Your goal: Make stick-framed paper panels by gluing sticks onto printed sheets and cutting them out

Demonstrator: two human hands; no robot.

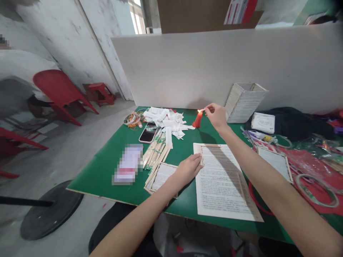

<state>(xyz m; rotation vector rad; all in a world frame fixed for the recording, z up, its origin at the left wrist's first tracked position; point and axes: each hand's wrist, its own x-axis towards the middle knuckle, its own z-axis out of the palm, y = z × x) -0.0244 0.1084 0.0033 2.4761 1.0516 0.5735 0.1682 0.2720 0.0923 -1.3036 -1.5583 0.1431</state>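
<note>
A lit red candle [197,119] stands on the green table. My right hand [215,116] is closed in a pinch, with a short, thin pale piece at the flame; its kind is too small to tell. My left hand [187,167] lies with fingers stretched over the upper left edge of a printed sheet [217,192], its fingertips touching a thin wooden stick [202,155] there. Another stick [242,189] lies on the sheet's right part. Beside my left wrist, partly hidden by my forearm, is a paper-covered stick frame [162,175].
Left of my hands lie a bundle of sticks [157,150], white paper strips [168,119], a phone [148,134] and a blurred-out phone-like item [128,164]. A paper-covered box [242,101] stands back right, near a tissue pack [263,123] and another frame [276,162]. A white partition [214,67] rises behind.
</note>
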